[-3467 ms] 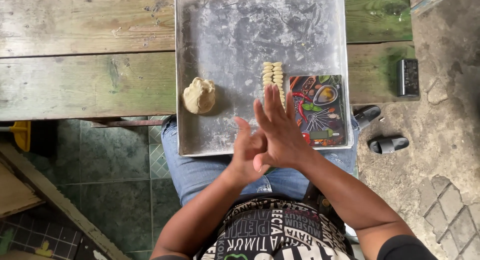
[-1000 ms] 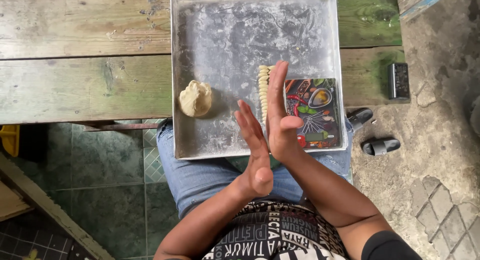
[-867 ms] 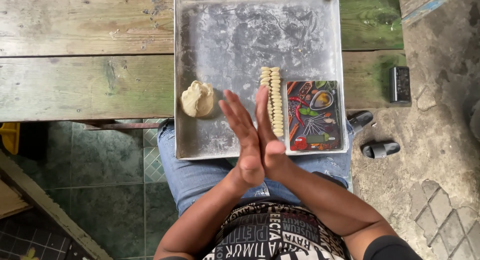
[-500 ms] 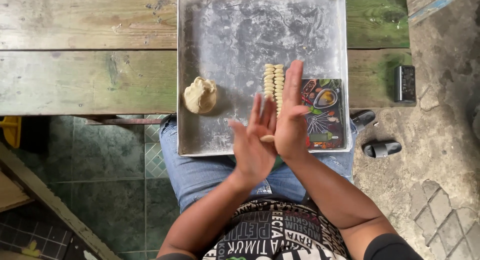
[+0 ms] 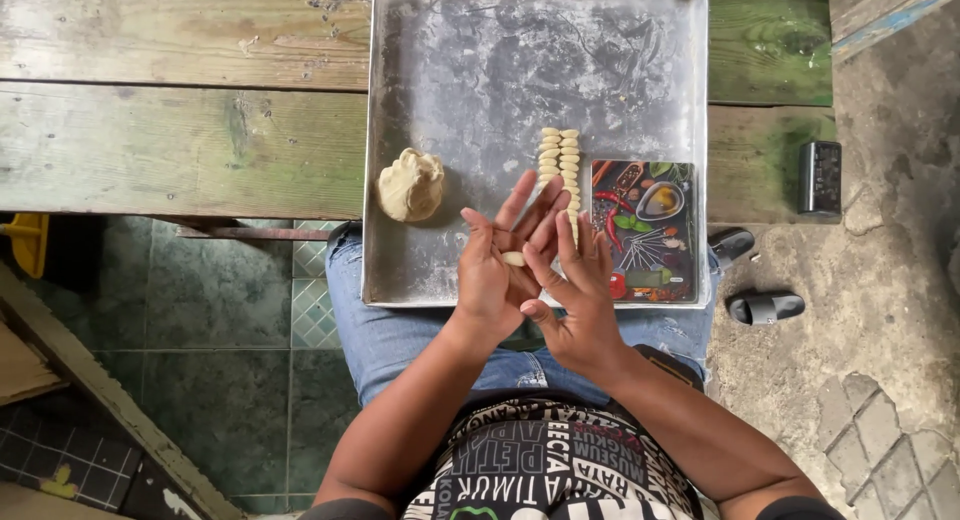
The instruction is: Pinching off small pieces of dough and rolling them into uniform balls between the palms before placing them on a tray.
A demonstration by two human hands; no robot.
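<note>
Pale dough piece [image 5: 513, 259] between left hand [image 5: 495, 275], right hand [image 5: 580, 295], fingers spread

A dark rectangular device [image 5: 820, 178] lies at the right edge of the weathered wooden worktop [image 5: 180, 90]. Black sandals [image 5: 765, 306] sit on the stone floor [image 5: 890, 310] below; green tiles [image 5: 240, 310] lie left.

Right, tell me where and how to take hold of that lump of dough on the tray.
Grip the dough lump across its rounded sides, coming straight down from above. It sits alone on the bare metal tray, left of the rows of shaped pieces, with open space all round. It looks soft and creased, so probably cup it loosely.
</note>
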